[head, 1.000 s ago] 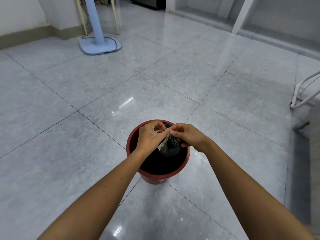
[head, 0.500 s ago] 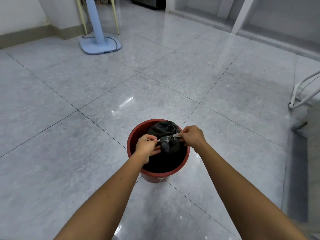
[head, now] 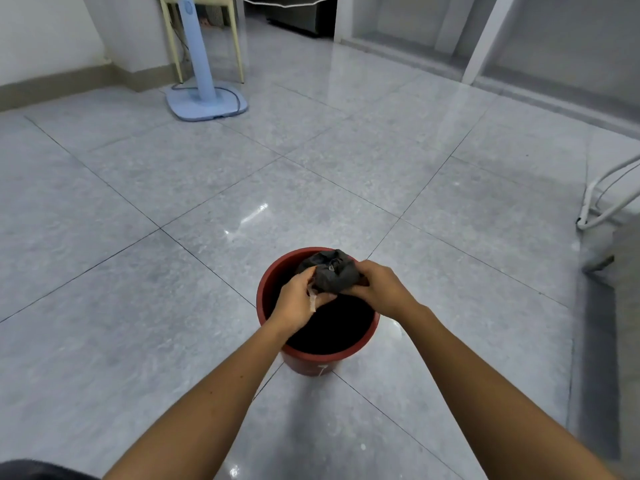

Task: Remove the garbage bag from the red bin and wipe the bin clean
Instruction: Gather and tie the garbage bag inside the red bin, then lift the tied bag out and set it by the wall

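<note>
**Bundled bag coming up out of the bin**

The person is holding the black garbage bag, gathered into a tight bundle, at the far side of the red bin's mouth, about level with the rim. The left hand is curling its fingers round the bundle's left side, and its thumb and forefinger are also pinching a pale scrap that is hanging down. The right hand is wrapping its fingers round the right side.

The step in hand is probably lifting the bag clear. Doing it well would mean the following:

- Both hands should be squeezing the gathered neck, not the loose skin, so the thin plastic is not tearing.
- The bag should be rising straight up, so it is not dragging on the rim or tipping the light bin over on the glossy floor.
- A hand should be moving underneath if the bag turns out to be heavy.

Much is not showing. The inside of the bin is reading as plain black, so it is unclear whether it is dirty or whether more bag is hanging below. Whether the neck is knotted is hard to tell, and so is what the pale scrap is, tape or tissue. No wiping cloth is showing anywhere. The fan base is standing well apart, its top cut off by the frame.
</note>
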`<control>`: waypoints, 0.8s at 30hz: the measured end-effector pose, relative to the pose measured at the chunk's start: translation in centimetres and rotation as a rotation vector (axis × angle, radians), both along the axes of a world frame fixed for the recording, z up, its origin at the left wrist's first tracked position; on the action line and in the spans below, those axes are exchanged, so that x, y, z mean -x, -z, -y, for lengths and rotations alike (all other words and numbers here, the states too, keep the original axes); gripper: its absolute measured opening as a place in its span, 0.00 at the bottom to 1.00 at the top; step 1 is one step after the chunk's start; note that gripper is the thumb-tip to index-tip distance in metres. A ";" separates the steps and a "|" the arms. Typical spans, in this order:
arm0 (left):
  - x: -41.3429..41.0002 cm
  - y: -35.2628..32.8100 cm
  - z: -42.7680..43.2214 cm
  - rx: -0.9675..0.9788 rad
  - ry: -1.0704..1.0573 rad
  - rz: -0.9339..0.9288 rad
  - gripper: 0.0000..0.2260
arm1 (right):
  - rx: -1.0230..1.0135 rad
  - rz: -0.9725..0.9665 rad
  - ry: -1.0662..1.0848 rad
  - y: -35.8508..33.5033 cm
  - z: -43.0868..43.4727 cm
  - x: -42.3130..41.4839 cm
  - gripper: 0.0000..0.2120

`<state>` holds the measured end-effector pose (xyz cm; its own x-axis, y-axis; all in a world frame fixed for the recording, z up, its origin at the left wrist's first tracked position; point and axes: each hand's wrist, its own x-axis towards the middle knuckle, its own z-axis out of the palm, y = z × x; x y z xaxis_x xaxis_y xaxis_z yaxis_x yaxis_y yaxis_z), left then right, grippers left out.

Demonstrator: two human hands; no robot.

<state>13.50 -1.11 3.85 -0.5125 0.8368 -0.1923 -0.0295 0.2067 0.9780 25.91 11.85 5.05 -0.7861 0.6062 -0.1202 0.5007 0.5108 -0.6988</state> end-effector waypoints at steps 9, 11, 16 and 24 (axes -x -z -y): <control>5.6 -0.4 -3.1 0.119 0.009 -0.258 0.02 | 0.281 -0.104 0.054 -0.8 -3.2 4.1 0.03; 5.8 -2.3 -2.6 0.128 -0.011 -0.208 0.06 | 0.292 -0.080 0.046 -3.2 -2.9 4.7 0.03; 6.5 -11.3 -1.8 0.132 -0.066 -0.130 0.05 | 0.289 -0.047 0.036 -13.1 -2.2 5.9 0.05; 9.7 -32.5 -1.1 0.073 -0.189 -0.120 0.07 | 0.299 -0.075 -0.021 -35.5 -2.3 10.2 0.05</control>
<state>3.75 -0.06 36.40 -0.6814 0.7101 -0.1773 0.0416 0.2794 0.9593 15.69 14.15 40.57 -0.8113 0.5367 -0.2318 0.4337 0.2866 -0.8543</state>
